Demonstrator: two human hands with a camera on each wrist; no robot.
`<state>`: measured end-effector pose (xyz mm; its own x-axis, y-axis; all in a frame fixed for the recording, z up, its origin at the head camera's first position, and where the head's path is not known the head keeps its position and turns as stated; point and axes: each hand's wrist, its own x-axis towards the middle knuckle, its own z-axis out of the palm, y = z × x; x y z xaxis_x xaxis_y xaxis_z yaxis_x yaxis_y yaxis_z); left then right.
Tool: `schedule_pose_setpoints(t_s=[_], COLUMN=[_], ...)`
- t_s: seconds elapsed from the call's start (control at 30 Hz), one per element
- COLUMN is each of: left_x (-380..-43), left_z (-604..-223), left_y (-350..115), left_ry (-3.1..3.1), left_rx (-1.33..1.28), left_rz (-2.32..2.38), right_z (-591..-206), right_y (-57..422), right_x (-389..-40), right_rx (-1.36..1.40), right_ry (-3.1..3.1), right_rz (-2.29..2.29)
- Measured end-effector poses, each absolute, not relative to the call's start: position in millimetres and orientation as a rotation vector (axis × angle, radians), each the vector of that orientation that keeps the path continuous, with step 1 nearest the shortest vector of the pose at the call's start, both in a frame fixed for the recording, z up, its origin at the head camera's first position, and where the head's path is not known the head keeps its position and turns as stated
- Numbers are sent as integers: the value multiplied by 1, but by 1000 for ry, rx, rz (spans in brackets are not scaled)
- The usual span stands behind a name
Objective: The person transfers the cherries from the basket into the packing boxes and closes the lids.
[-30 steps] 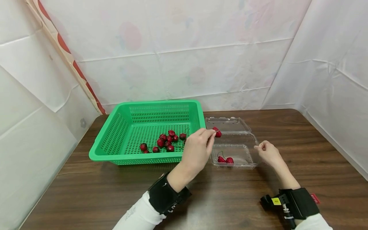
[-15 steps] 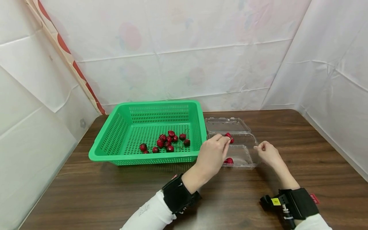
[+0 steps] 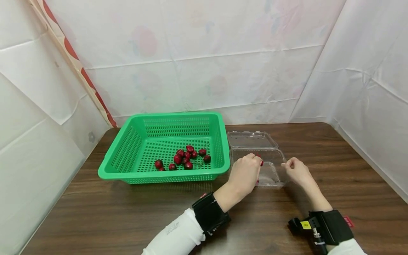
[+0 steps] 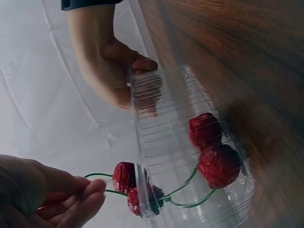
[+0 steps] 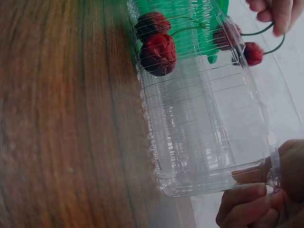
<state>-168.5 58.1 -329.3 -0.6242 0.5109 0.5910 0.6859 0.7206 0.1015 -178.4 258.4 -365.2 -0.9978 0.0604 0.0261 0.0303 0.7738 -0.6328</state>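
My left hand (image 3: 245, 174) pinches the green stems of a pair of red cherries (image 4: 124, 177) between thumb and fingertips. That pair hangs at the upper edge of a clear plastic clamshell box (image 3: 270, 174), partly behind its wall in the left wrist view. Inside the box, another pair of cherries (image 4: 219, 166) lies on the bottom, stems still on; in the head view my left hand mostly covers it. My right hand (image 3: 298, 170) grips the box's right rim between thumb and fingers. The box's lid (image 3: 251, 140) lies folded back on the far side.
Left of the box stands a green perforated basket (image 3: 165, 176) with several loose cherries (image 3: 177, 159) toward its front right. Both rest on a dark wood table (image 3: 127, 216). White sheeting (image 3: 197, 60) hangs behind and at the sides.
My left hand has moved right and down with the cherry pair, from beside the basket to over the box. The right hand keeps its grip on the rim.
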Motion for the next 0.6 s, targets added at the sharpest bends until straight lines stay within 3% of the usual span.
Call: schedule_pose_setpoints(t_s=[0.6], left_x=[-180], left_z=[-344], left_y=[71], left_ry=[-2666], left_rx=[-860], left_rz=[-251], right_z=[-367], right_y=[259], right_x=[-178], right_rx=[-86], right_ry=[-2945], right_rz=[1070])
